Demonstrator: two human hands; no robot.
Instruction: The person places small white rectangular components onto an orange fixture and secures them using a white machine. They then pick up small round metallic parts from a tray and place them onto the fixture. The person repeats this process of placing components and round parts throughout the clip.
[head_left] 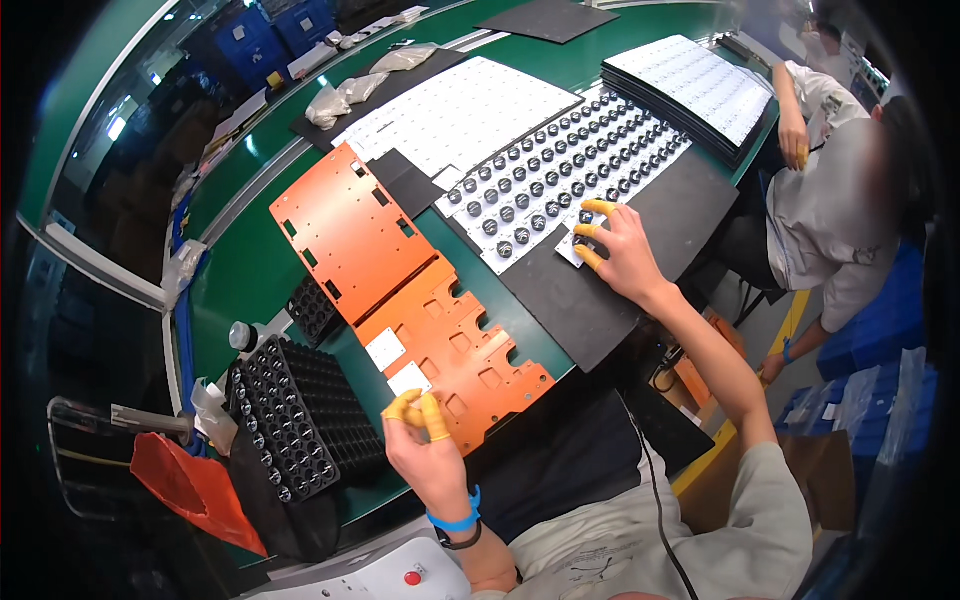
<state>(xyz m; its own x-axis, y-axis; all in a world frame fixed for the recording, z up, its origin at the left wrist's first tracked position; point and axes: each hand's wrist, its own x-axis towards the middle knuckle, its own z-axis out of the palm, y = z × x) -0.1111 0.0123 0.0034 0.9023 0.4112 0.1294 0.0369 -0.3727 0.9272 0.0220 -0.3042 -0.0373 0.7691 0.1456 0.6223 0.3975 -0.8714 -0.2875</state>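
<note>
My left hand [426, 450], with yellow finger cots, is closed in a pinch at the near edge of a small white square board [408, 379]. That board lies on the lower half of an orange hinged fixture [462, 375]. Beside it a second white square board [385, 349] sits on the fixture. My right hand [625, 250], also in yellow finger cots, curls its fingers over a small white board piece [568, 252] with black round lens-like parts, at the near edge of a sheet. That white sheet [500, 262] carries rows of the same black parts.
A black tray [345, 410] of round parts stands left of the fixture. Black mats [590, 310] lie under the sheets, and a stack of white sheets [690, 85] is at far right. Plastic bags [345, 95] lie farther back. A co-worker [835, 190] sits on the right.
</note>
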